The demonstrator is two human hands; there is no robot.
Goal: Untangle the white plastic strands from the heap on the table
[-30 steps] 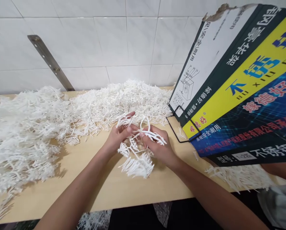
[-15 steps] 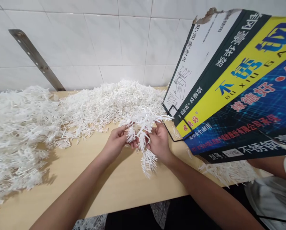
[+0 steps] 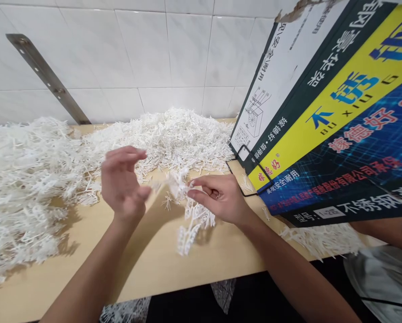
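Observation:
My right hand [image 3: 221, 195] pinches a white branched plastic sprig [image 3: 199, 216] between thumb and fingers, over the middle of the wooden table. The sprig hangs down below the fingertips, and its upper end is blurred. Left of it, my left hand [image 3: 125, 184] is raised with thumb and fingers apart, smeared a little by motion, with nothing visible in its grasp. A small loose white piece [image 3: 168, 202] shows between the two hands. Behind them spreads a long heap of small white plastic pieces [image 3: 180, 134].
A larger pile of white branched sprigs [image 3: 22, 179] covers the table's left side. At right a printed cardboard box [image 3: 322, 121] stands tilted, a black wire loop [image 3: 251, 193] at its corner. More white pieces [image 3: 322, 240] and another person's arm [image 3: 379, 234] show below it.
My left hand has let go of the sprig and moved left and up, its fingers opening. My right hand keeps the sprig, which has swung a little left and lower.

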